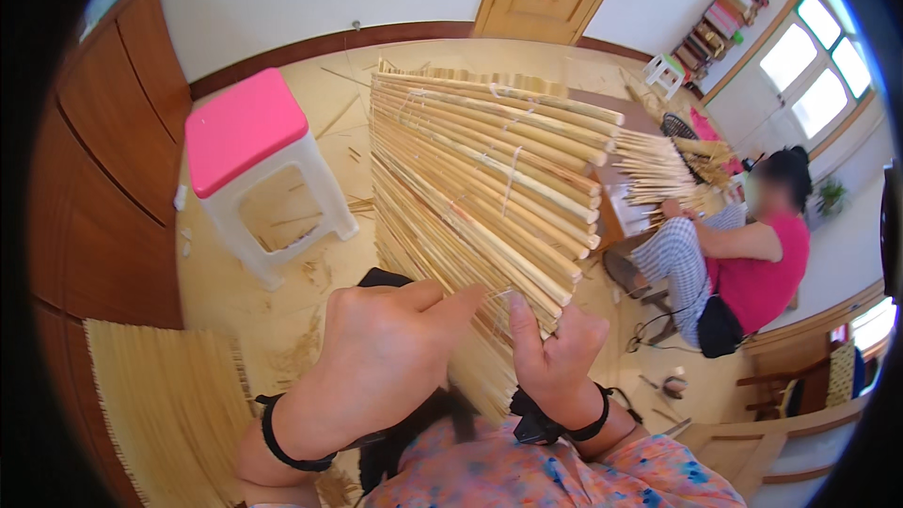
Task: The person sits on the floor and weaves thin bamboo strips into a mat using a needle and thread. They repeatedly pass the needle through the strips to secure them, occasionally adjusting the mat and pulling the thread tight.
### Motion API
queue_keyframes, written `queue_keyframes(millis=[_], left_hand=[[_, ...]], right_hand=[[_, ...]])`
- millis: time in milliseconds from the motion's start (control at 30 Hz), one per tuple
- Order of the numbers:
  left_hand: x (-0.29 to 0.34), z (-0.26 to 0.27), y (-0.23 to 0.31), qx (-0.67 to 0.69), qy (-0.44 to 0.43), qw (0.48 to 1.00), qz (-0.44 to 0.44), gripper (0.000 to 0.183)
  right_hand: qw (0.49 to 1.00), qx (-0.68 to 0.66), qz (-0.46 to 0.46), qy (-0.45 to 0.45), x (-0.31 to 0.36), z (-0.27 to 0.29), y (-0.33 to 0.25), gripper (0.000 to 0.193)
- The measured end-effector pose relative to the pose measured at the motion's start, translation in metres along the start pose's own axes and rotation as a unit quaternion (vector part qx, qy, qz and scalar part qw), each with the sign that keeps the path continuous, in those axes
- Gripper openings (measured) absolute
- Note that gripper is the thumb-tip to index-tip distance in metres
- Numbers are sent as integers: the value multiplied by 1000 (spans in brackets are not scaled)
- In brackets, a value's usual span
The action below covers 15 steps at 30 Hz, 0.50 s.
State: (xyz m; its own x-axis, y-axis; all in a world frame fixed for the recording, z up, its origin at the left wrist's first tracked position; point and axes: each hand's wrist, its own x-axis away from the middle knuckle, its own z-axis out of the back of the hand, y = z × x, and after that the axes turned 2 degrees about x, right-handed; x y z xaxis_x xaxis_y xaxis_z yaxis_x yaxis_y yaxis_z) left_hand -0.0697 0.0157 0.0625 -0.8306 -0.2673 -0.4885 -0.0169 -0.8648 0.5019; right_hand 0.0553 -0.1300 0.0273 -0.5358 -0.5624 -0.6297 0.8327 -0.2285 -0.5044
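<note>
A mat of pale reed stalks [489,160] lies in front of me, its stalks fanning toward the right and bound by thin white string [511,179]. Both hands work at its near part. My left hand [400,343] is closed, the thumb side and forefinger reaching over the stalks to a short length of string. Beside the stalks' cut ends, my right hand [557,343] is closed too, its thumb raised against that same string. What the curled fingers beneath hold is hidden. Black bands circle both wrists.
A white stool with a pink seat [249,127] stands left of the mat. Another woven mat [165,404] leans by the brown cabinet [118,169]. At right a seated person [762,259] handles a bundle of stalks [658,167]. Scraps litter the floor.
</note>
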Motion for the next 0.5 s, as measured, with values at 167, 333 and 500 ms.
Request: queue_keyframes(millis=[167,333,500], left_hand=[[-1,7,1,-8,-15,1000,9,29],[2,5,1,36,-19,998,50,24],[7,10,4,19,-48,996,66,15]], right_hand=[[999,-40,5,-3,1,-7,-5,30],[993,-116,33,9,4,-14,-1,46],[984,-161,67,35,11,-13,8,57]])
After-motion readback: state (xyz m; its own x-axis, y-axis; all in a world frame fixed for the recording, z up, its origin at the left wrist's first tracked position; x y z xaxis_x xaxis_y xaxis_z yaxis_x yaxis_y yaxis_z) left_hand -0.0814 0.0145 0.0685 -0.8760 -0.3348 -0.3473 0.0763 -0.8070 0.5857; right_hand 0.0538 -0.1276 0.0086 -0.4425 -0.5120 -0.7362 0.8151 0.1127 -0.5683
